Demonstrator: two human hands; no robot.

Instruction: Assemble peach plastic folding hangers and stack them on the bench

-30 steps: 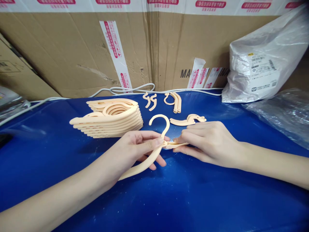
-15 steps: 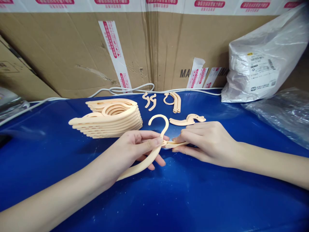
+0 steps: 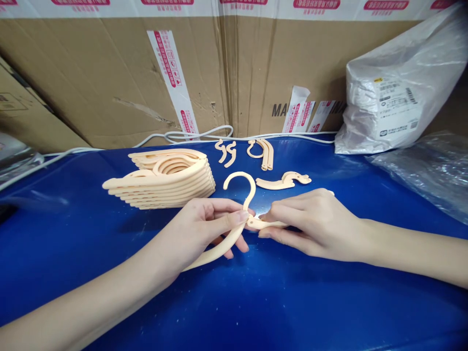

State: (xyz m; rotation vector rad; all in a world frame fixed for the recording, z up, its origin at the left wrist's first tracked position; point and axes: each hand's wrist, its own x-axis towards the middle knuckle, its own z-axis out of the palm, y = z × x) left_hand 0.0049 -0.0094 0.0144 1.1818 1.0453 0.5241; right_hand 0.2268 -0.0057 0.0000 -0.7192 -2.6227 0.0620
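My left hand point(image 3: 215, 222) pinches a cream plastic hanger piece point(image 3: 239, 183) with a curved hook at its top and a long arm running down to the left. The thumb presses near the joint below the hook. Closed on a second cream hanger arm point(image 3: 258, 223) is my right hand point(image 3: 305, 219); the arm's end, with a small hole, meets the hook piece at the joint. My fingers and palm hide most of this arm. Whether the two pieces are locked together, I cannot tell.
Left of centre stands a stack of folded cream hangers point(image 3: 171, 180). Loose hook pieces point(image 3: 226, 152), short arm pieces point(image 3: 267, 155) and another curved part point(image 3: 283, 182) lie behind my hands. Cardboard boxes point(image 3: 117, 73), a white cable point(image 3: 201, 134) and a plastic bag point(image 3: 380, 97) line the back.
The right-hand arm has turned slightly, and its holed end now shows at the joint. My right hand has tilted a little; the left hand stays nearly still.
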